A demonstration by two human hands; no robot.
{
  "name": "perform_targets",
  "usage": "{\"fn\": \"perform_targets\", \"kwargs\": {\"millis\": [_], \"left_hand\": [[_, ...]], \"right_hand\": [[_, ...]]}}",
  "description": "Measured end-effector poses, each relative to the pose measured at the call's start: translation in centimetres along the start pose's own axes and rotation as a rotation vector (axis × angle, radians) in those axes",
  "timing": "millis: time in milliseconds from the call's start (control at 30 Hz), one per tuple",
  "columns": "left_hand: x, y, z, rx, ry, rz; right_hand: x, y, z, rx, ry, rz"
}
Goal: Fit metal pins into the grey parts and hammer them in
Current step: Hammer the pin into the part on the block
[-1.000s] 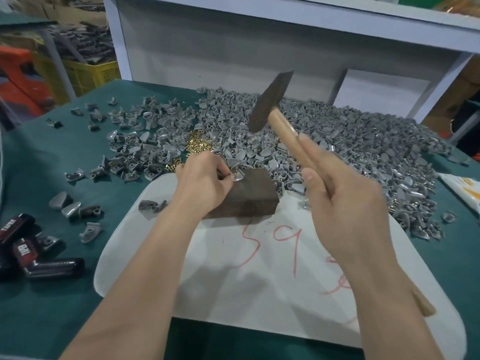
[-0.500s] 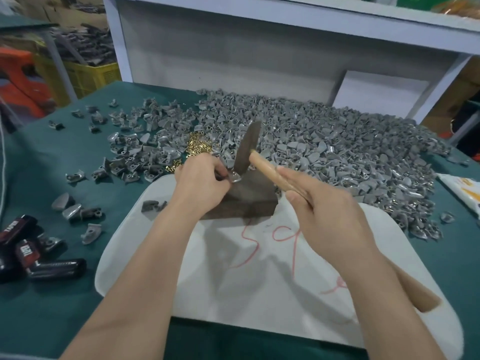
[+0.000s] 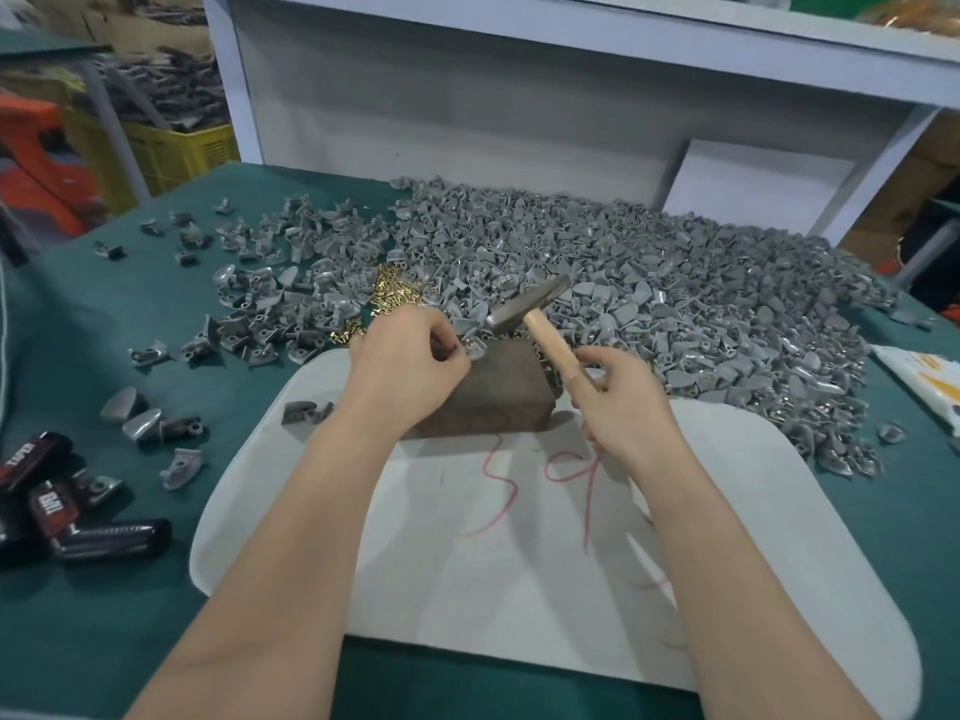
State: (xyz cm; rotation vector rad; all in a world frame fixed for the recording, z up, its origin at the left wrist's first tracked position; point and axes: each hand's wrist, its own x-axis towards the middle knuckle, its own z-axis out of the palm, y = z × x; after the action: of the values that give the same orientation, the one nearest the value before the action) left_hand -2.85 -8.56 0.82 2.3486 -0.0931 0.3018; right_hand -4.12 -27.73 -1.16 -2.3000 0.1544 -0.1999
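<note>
One grey part [image 3: 475,348] atop one dark block [image 3: 498,402], pinched by left hand [image 3: 410,371]. One hammer [image 3: 527,304], head just above block, handle grasped in curled right hand [image 3: 623,407]. One white mat [image 3: 519,589] beneath. Behind, loose grey parts [image 3: 675,304] and brass pins [image 3: 392,298] heaped, too many to count.

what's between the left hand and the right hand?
In the head view, the dark block lies between the left hand, pinching a grey part on it, and the right hand, gripping the hammer.
</note>
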Motion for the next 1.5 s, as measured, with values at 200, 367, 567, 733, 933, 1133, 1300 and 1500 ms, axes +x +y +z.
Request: {"fn": "perform_targets", "kwargs": {"millis": [200,367,567,733,933,1133,1300,1500], "left_hand": [[0.2,-0.5,-0.2,-0.127,0.141,0.016],[0.5,-1.0,-0.4,-0.067,0.202,0.005],[0.7,-1.3,-0.3,-0.048,0.124,-0.059],[0.8,-1.4,-0.3,-0.066,0.122,-0.051],[0.9,-1.3,-0.4,-0.042,0.136,-0.050],[0.8,-1.5,-0.6,-0.075,0.128,-0.059],[0.9,-1.6,-0.6,-0.086,0.120,-0.075],[0.8,-1.5,-0.7,-0.093,0.121,-0.149]], "right_hand": [[-0.8,-0.9,-1.0,0.029,0.067,-0.084],[-2.4,-2.0,-1.4,-0.119,0.113,-0.193],[-3.5,-3.1,-1.6,-0.223,0.072,-0.251],[-4.4,-3.8,-2.5,-0.257,0.125,-0.300],[-5.5,-4.5,-1.7,-0.441,0.011,-0.344],[-5.3,-4.3,-1.6,-0.396,0.064,-0.295],[-5.2,-4.2,-1.5,-0.355,0.095,-0.300],[-5.0,-4.0,-0.9,-0.337,0.091,-0.299]]}}
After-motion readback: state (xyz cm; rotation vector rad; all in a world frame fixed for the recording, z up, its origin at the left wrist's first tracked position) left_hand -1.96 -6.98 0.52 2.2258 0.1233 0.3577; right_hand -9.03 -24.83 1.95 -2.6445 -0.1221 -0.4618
